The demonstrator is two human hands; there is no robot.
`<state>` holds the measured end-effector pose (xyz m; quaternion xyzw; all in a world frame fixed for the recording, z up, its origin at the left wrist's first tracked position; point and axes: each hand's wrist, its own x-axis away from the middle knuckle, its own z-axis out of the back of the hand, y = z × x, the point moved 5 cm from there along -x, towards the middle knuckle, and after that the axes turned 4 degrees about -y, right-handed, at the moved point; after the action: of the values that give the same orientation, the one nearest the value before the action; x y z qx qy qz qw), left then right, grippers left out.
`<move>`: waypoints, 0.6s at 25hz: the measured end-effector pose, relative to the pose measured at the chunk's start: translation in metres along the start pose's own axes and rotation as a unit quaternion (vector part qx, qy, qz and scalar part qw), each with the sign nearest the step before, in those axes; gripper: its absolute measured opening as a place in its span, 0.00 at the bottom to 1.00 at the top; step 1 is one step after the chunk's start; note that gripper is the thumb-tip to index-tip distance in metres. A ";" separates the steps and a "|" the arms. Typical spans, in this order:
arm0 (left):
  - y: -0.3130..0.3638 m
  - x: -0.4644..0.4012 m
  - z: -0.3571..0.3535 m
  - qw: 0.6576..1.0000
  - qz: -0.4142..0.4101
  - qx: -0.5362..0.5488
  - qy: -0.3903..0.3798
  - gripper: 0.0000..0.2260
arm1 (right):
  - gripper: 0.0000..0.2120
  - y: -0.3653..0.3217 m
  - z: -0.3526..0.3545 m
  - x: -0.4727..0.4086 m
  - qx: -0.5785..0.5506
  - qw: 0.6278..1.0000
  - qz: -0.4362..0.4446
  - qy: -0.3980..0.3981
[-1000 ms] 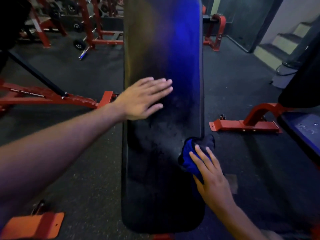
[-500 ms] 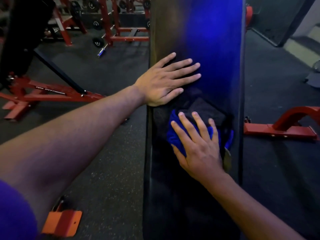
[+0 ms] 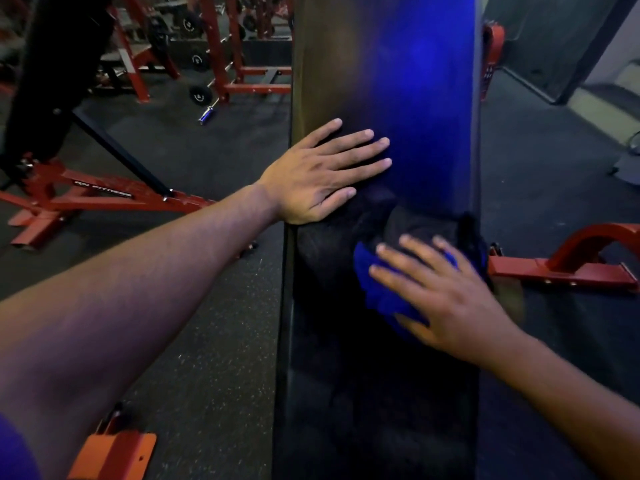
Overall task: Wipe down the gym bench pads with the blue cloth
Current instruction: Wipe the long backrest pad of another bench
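A long black bench pad [image 3: 374, 393] runs away from me down the middle of the view, with a blue sheen on its far half. My left hand [image 3: 322, 174] lies flat on the pad's left side, fingers straight and spread. My right hand [image 3: 446, 296] presses the blue cloth [image 3: 377, 292] onto the pad's right half with straight fingers. The cloth bunches out to the left of the hand, and a dark fold of it reaches the pad's right edge.
Red bench frames stand on the dark rubber floor at the left [image 3: 104, 199] and right [image 3: 568, 265]. Red racks with weight plates [image 3: 201, 95] fill the back left. An orange foot bracket [image 3: 114, 455] sits near my left arm. Steps rise at the far right.
My right hand slid the cloth from the pad's right edge onto its surface, then slightly back to the right. My left hand stayed flat on the pad as the view moved closer.
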<state>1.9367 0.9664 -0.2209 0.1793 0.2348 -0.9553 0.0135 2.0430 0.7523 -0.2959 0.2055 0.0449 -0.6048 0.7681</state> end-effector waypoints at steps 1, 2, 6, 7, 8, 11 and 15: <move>0.000 -0.001 0.000 1.000 -0.001 0.001 0.000 0.25 | 0.28 0.012 0.005 -0.014 -0.005 0.999 -0.052 0.014; -0.001 -0.001 0.001 1.000 -0.002 0.004 -0.003 0.25 | 0.27 0.011 0.008 -0.030 -0.012 0.996 -0.086 0.028; -0.003 0.000 0.002 1.000 0.001 -0.004 -0.023 0.25 | 0.28 -0.087 -0.007 -0.068 -0.062 0.996 -0.036 0.046; -0.002 0.000 0.002 1.000 0.001 -0.008 -0.027 0.25 | 0.27 -0.107 -0.011 -0.067 -0.072 0.996 -0.023 0.040; -0.002 0.000 0.003 1.000 0.002 -0.007 -0.027 0.25 | 0.26 -0.118 -0.014 -0.063 -0.076 0.997 -0.008 0.026; -0.001 0.001 0.005 1.000 0.011 0.006 -0.023 0.24 | 0.28 -0.106 -0.015 -0.036 -0.052 0.996 0.078 -0.014; -0.001 0.002 0.002 1.000 0.006 0.009 -0.011 0.24 | 0.30 -0.058 -0.006 -0.034 -0.021 0.999 0.041 -0.009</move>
<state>1.9345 0.9662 -0.2193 0.1700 0.2253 -0.9591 0.0208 1.9799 0.7744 -0.3061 0.1860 0.0420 -0.5735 0.7967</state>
